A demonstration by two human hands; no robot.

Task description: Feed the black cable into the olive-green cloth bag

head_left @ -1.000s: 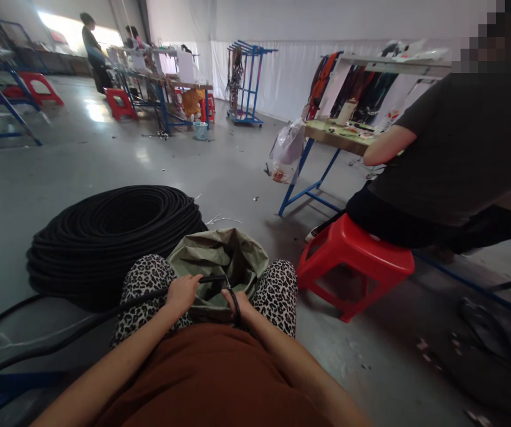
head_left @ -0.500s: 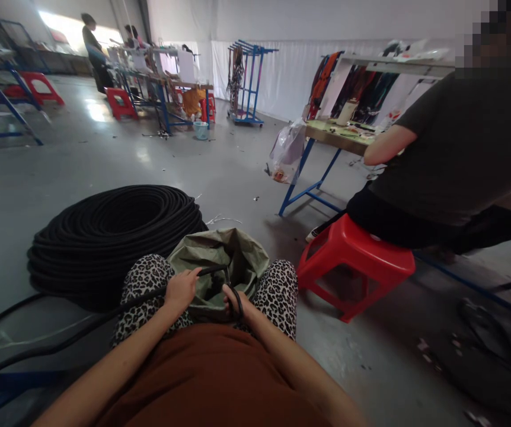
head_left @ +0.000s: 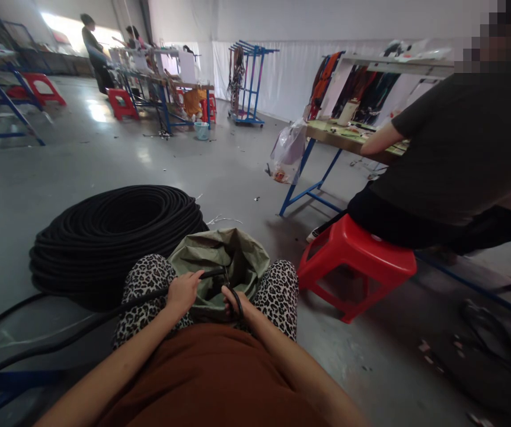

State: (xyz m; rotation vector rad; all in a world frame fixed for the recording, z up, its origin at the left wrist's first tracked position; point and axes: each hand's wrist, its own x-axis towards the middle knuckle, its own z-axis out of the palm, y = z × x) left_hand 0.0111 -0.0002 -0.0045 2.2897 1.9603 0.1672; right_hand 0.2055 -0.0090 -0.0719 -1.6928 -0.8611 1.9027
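My left hand [head_left: 183,292] is closed around a thick black cord [head_left: 144,299], whose free end sticks out to the right above an open olive-green sack [head_left: 193,244] between my knees. In my right hand [head_left: 245,309] is a pair of scissors with black handles [head_left: 238,301]. Their blades point up and meet the cord near its end; whether they cut into it I cannot tell. Dark contents in the sack are hard to make out. On the floor to the left lies a big coil of black cord [head_left: 60,255].
Close on my right, a person [head_left: 469,148] sits on a red stool [head_left: 371,255] at a worktable [head_left: 326,133]. A plastic bag [head_left: 288,145] hangs from the table's end. A blue bar [head_left: 15,379] crosses the lower left. Farther off stand a blue rack [head_left: 251,83] and other people.
The scissors and the cord's end have shifted slightly, with less cord visible past my left hand's fingers. The seated person's arm has moved a little. Both my hands stay nearly in place.
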